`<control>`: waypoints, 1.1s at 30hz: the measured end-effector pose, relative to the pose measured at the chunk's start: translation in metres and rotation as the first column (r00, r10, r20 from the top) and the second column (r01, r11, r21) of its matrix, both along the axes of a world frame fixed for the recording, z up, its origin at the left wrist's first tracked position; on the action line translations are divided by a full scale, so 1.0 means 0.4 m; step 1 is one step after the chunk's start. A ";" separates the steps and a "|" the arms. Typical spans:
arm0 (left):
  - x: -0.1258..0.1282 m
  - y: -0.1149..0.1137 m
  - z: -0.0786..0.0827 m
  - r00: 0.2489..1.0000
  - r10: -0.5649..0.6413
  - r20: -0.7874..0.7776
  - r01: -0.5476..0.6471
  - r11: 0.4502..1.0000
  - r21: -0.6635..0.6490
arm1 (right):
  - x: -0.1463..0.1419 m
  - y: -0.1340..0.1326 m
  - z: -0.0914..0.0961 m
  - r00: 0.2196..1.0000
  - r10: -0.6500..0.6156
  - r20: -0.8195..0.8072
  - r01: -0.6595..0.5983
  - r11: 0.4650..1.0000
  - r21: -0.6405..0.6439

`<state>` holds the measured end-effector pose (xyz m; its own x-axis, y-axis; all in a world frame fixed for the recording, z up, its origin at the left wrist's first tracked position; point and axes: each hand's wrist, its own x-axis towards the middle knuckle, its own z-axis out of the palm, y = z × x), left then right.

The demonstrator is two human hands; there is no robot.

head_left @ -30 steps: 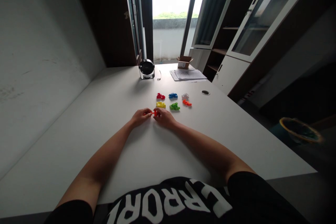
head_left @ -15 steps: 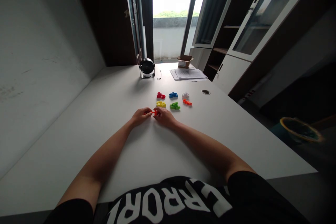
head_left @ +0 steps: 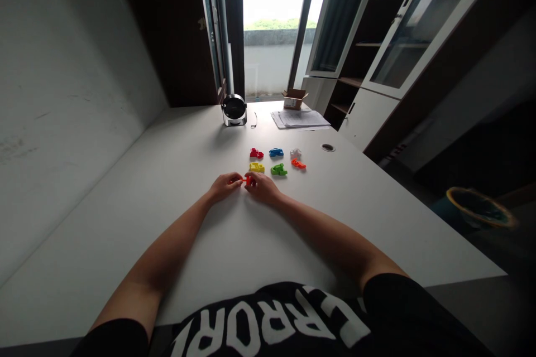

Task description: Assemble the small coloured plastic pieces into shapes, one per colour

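Between my two hands is a small red plastic piece (head_left: pixel 247 181), partly hidden by my fingers. My left hand (head_left: pixel 225 186) pinches its thin left end. Closed around its wider right part is my right hand (head_left: pixel 263 187). Just beyond my hands lie small toy-like plastic pieces in two rows. The nearer row has a yellow piece (head_left: pixel 257 167), a green piece (head_left: pixel 278 169) and an orange piece (head_left: pixel 298 164). Behind them are a red piece (head_left: pixel 256 153), a blue piece (head_left: pixel 276 153) and a white piece (head_left: pixel 295 153).
On the white table (head_left: pixel 184 150) a round black device on a silver stand (head_left: pixel 234 110) is at the back. Papers (head_left: pixel 304 118) and an open cardboard box (head_left: pixel 295 99) lie right of it. A cable hole (head_left: pixel 328 147) sits near the right edge. A bin (head_left: pixel 477 209) stands beyond that edge.
Both hands stay in nearly the same place, still on the red piece. The whole view has shifted very slightly.
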<state>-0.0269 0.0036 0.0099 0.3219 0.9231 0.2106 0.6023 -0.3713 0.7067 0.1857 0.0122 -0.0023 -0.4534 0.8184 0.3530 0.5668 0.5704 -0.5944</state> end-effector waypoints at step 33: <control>-0.006 0.010 -0.015 0.994 -0.019 0.104 0.021 1.000 -0.013 | 0.001 0.000 -0.004 1.000 0.006 0.010 -0.006 1.000 0.028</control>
